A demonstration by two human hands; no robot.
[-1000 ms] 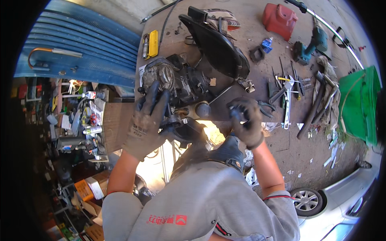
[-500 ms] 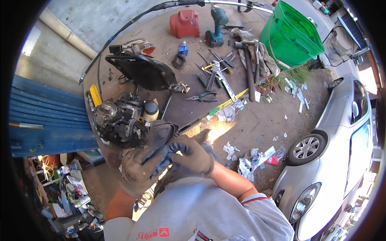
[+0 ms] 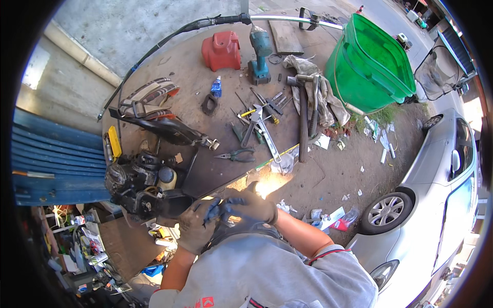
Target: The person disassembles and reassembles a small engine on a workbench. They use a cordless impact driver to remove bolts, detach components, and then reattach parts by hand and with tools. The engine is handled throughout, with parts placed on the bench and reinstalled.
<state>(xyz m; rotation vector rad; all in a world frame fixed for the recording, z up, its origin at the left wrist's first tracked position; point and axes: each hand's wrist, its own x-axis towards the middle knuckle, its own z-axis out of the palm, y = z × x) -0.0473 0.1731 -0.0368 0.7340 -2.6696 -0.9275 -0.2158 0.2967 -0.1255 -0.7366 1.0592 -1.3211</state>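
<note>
Both my hands wear grey-brown work gloves with dark blue-black fingers. My left hand and my right hand meet close before my grey shirt, just off the table's near edge. Their fingers are bent and pressed together; whatever lies between them is too small or hidden to name. Left of them, a dark, greasy small engine sits on the table, with a cream bottle against it. Behind it leans a black back frame with plaid padded straps.
Pliers, an adjustable wrench, a hammer, a blue tube, a teal cordless drill and a red plastic cover lie about the table. A green bucket stands at back right, a silver car beyond.
My gloved hands have shifted from beside the engine toward the right, and my left glove has turned. The whole view has tilted, so the table's things appear further left.
</note>
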